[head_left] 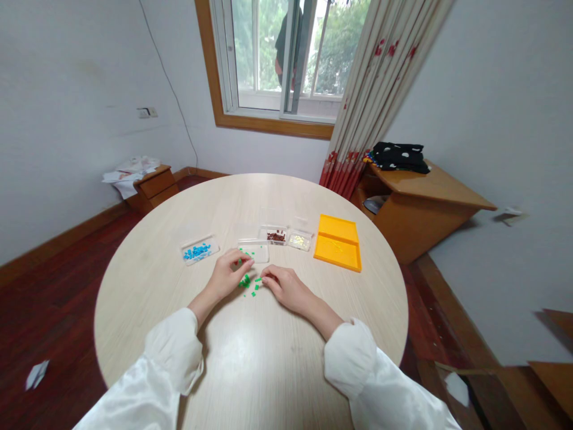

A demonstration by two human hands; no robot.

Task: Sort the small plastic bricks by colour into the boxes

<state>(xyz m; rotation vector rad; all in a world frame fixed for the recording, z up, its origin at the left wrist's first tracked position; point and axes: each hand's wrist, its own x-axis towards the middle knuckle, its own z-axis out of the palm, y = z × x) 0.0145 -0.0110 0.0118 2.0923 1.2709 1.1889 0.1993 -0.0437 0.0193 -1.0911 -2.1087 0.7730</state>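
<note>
Small green pieces [249,284] lie on the pale wood-grain surface [250,358]; one clear box [200,249] holds blue pieces. The tray [338,243] is orange-yellow, the sleeves [170,352] white.

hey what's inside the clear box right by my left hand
A few small green pieces lie in the clear box, most of it bare. The left hand covers its near-left corner, so anything there is hidden. More green pieces lie loose on the table between both hands.

On the round pale wooden surface [250,352]: four small clear plastic boxes [200,249] in a row, flat orange plastic tray [338,243] rightmost; loose small green pieces [247,282] just before them, between both hands.
</note>
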